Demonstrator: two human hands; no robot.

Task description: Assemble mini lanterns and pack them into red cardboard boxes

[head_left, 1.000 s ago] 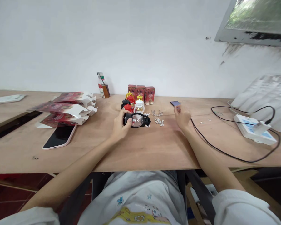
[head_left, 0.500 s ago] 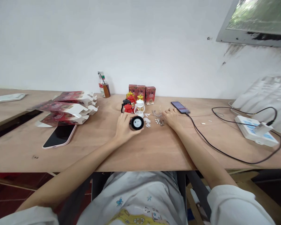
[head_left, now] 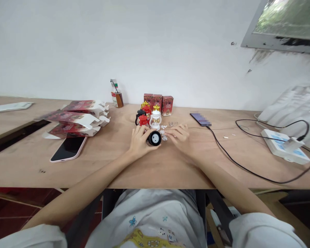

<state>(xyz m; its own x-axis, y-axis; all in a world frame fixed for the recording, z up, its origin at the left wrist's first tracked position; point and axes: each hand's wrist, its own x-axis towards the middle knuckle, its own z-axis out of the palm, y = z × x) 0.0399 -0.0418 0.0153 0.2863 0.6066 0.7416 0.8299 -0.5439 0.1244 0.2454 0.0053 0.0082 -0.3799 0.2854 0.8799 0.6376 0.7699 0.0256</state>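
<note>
Grasping black, white-centred plastic cylinder [head_left: 154, 138] in left hand [head_left: 140, 142]; pinching with right hand [head_left: 179, 136], unclear on what; probably assembling, needing alignment.

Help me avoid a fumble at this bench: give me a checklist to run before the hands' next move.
1. Held black lantern gripped by the left hand: ok.
2. Lantern turned bottom toward the camera: ok.
3. Right hand holding a small part: cannot tell, too small to see.
4. White pieces near both hands: ok.
5. Left hand clear of the red lantern behind it: cannot tell.
6. Black cable clear of both hands: ok.
</note>
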